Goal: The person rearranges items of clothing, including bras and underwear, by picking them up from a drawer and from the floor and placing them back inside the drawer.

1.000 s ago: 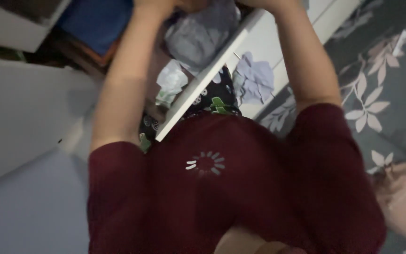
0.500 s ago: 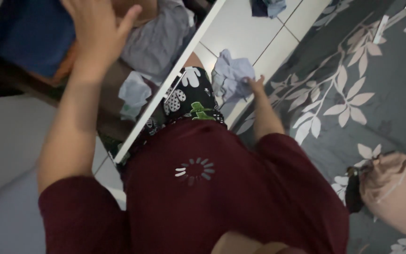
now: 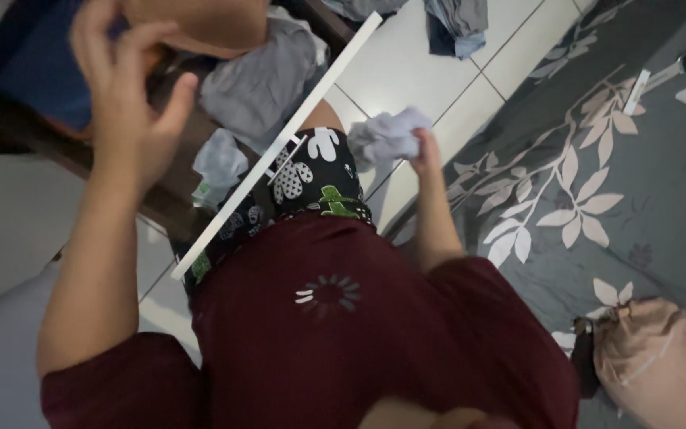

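Bunched inside the closed right hand (image 3: 425,151), a pale crumpled cloth (image 3: 387,135) looks light, soft, grippable anywhere; left hand (image 3: 125,103) hangs open.

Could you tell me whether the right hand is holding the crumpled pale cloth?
Yes, the right hand grips the crumpled pale cloth above the floor tiles.

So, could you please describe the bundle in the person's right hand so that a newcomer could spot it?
Start at the white drawer front crossing the picture. Just right of it, above the white floor tiles, the right hand holds a crumpled pale lilac cloth. Unlike the grey clothes inside the drawer, it is lifted.
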